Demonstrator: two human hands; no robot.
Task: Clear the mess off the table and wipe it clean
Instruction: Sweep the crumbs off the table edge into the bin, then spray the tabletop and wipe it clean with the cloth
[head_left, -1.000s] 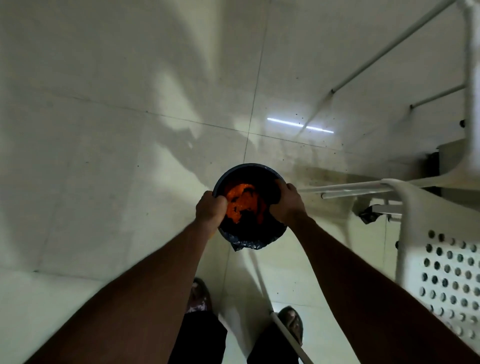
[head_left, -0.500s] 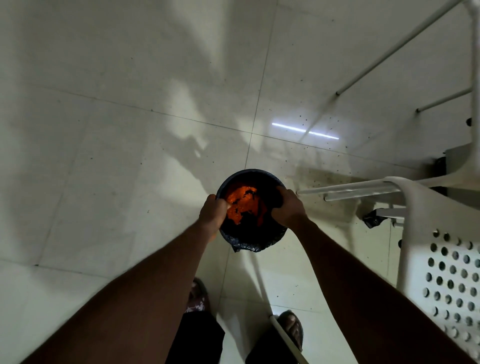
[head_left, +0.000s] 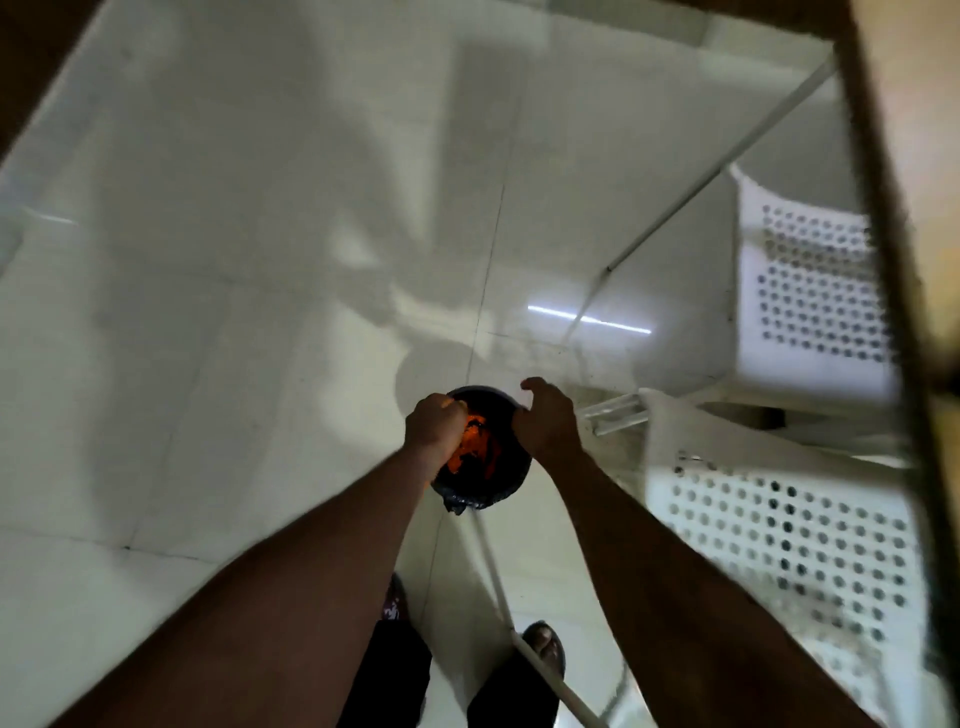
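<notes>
A small round bin (head_left: 485, 491) with a black liner stands on the pale tiled floor below me, with orange waste (head_left: 475, 447) inside. My left hand (head_left: 434, 428) is curled in a fist over the left rim and grips the liner there. Over the right rim, my right hand (head_left: 545, 421) has its fingers loosened and lifted and holds nothing. The table top itself is out of sight, apart from a brown edge (head_left: 883, 208) at the right.
Two white perforated plastic chairs stand at the right, one near (head_left: 779, 545) and one further back (head_left: 810, 291). A thin white pole (head_left: 498, 582) runs along the floor between my sandalled feet (head_left: 543, 649). Bare tiles lie to the left.
My right hand has let go of the bin's right rim and its fingers have lifted. My left hand keeps its grip. The view has tilted, showing a second chair and the table edge.
</notes>
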